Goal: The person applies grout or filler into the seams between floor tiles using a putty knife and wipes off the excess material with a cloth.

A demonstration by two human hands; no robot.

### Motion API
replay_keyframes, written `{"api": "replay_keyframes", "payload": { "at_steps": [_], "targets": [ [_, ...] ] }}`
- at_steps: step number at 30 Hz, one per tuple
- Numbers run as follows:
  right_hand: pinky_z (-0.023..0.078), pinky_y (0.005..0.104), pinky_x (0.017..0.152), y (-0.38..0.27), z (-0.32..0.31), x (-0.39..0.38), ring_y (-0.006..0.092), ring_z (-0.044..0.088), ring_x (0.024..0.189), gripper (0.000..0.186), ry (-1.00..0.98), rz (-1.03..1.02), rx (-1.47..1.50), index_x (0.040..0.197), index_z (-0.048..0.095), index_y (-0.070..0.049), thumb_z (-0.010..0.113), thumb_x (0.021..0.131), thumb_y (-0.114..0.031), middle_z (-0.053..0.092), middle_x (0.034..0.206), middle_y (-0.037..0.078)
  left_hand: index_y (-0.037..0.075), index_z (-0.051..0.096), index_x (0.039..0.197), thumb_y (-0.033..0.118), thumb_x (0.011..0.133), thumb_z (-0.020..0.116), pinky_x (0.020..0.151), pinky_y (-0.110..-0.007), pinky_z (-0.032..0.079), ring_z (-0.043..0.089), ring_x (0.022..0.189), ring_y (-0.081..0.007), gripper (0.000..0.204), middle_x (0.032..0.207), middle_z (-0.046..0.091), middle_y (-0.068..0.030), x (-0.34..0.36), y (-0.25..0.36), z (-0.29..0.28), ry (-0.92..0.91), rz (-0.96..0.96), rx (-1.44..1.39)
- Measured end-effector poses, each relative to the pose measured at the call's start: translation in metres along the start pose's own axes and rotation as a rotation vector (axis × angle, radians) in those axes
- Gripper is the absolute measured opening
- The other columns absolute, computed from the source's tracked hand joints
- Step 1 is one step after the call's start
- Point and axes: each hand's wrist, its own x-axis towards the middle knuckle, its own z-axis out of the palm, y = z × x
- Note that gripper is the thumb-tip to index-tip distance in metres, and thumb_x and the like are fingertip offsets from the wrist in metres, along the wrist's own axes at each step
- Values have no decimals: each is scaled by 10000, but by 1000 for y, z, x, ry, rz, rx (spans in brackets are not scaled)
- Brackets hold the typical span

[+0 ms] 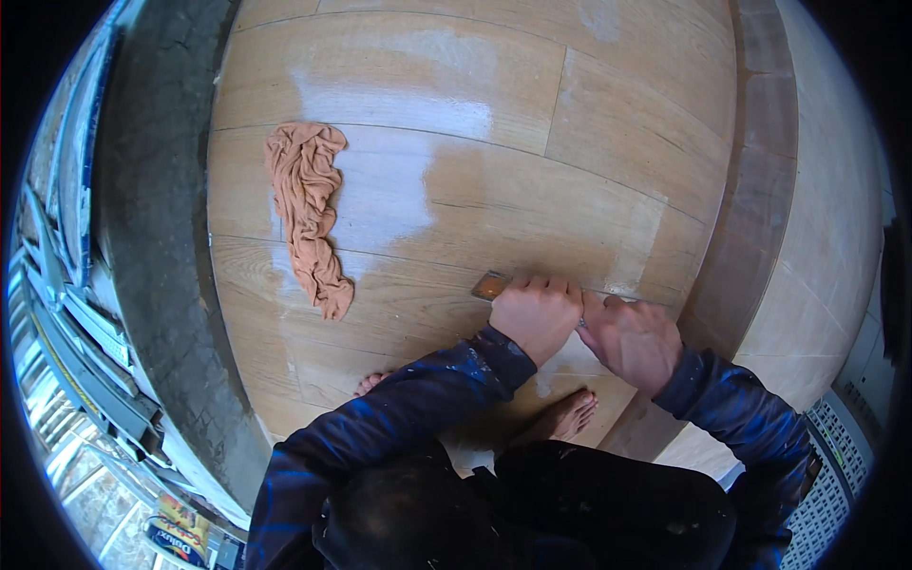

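Over the wood-plank floor [627, 123], a flat scraper [489, 285] is clamped in the left hand [539, 313], its end exposed leftward. The right hand [632, 340] is curled closed alongside; its contents are hidden. Farther left, a crumpled orange cloth [309, 214] is noted beside a glossy pale patch [380, 195].

Cloth [309, 209] on floor [560, 214], hands [537, 318] to its right

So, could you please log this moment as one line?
left hand: closed on flat-ended object; right hand: curled beside left, contents hidden; peach cloth: crumpled on plank floor; floor: whitish patches
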Motion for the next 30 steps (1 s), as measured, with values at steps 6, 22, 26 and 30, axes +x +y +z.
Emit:
{"api": "replay_keyframes", "payload": {
  "at_steps": [6, 22, 26, 30],
  "targets": [
    [545, 455, 558, 39, -2, -41, 349, 701, 636, 279, -90, 114, -81, 1033, 595, -33, 638, 982, -303, 679, 720, 160, 127, 676, 784, 198, 783, 679, 623, -329, 550, 726, 716, -194, 71, 775, 687, -24, 25, 51, 22, -63, 38, -122],
    [508, 493, 609, 8, 19, -162, 453, 662, 696, 249, 203, 518, 495, 1021, 582, -26, 636, 1021, -269, 654, 735, 217, 47, 535, 1441, 214, 893, 756, 1210, -567, 284, 358, 1467, -465, 614, 1529, 490, -193, -31, -165, -81, 531, -290, 329],
    [504, 477, 644, -37, 89, -163, 447, 646, 691, 249, 252, 388, 1029, 1063, 598, -27, 623, 1041, -273, 634, 740, 201, 34, 500, 1462, 217, 928, 712, 1224, -542, 271, 355, 1468, -478, 603, 1549, 454, -233, -55, -254, -83, 502, -250, 198],
    [510, 454, 654, -53, 142, -178, 418, 632, 667, 241, 353, 270, 1099, 1071, 603, -31, 614, 1048, -271, 633, 734, 166, 40, 519, 1432, 257, 879, 708, 1225, -611, 239, 348, 1476, -487, 623, 1565, 389, -308, -39, -171, -25, 311, -79, -183]
  ]
}}
